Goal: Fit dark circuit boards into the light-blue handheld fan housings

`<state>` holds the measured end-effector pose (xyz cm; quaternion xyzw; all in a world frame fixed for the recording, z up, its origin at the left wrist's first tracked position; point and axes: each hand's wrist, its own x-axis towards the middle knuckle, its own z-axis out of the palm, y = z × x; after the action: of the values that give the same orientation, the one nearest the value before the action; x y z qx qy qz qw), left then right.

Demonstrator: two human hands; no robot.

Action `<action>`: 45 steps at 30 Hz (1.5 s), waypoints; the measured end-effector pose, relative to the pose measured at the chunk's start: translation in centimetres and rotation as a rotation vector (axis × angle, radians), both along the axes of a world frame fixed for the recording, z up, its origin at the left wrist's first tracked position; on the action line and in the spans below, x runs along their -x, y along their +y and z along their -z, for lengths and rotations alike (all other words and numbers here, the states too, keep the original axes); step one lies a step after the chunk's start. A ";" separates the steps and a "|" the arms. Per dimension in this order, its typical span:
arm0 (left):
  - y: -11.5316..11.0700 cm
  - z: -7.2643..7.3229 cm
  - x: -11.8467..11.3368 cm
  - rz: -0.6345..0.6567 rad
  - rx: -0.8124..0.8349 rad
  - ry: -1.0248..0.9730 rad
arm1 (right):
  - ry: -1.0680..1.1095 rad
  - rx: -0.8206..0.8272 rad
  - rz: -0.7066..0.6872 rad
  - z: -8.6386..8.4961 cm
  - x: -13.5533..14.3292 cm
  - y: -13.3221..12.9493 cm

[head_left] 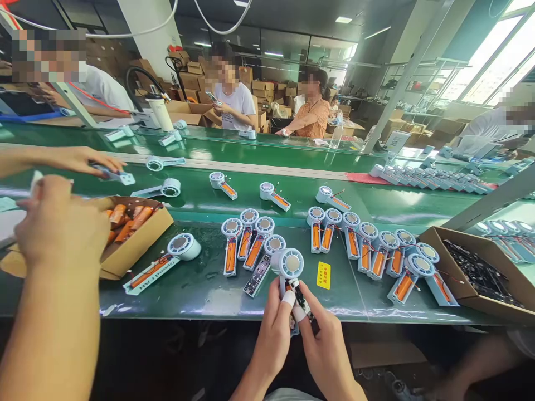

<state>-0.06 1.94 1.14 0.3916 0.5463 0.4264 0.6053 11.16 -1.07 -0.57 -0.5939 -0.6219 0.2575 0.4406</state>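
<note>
Low at the bench's front edge, my left hand [273, 326] is closed around the handle of a light-blue handheld fan [291, 264], its round head pointing away from me. My right hand [326, 328] pinches a narrow black circuit board [302, 301] against the open handle; the fingers hide how far it sits inside. White wraps cover both thumbs. Just left of the held fan lies another fan with a circuit board [258, 275] in its handle. Beside it are several fans with orange batteries [230, 256] showing. More open fans [379, 256] lie to the right.
A carton of black circuit boards [480, 273] stands at the right, a carton of orange batteries [136, 236] at the left. A co-worker's arm [62, 267] reaches in from the left; another hand [79, 160] holds a fan part. Fans [273, 195] lie along the green belt. A yellow label [323, 275] is on the bench.
</note>
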 end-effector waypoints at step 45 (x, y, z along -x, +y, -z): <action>2.4 7.2 4.2 -0.199 -0.989 1.171 | -0.636 -0.361 -0.021 5.4 -2.7 4.4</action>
<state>-4.22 4.31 -6.04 0.7271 0.5560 0.3968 -0.0688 13.82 3.33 -5.93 -0.5505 -0.7693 -0.0495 0.3204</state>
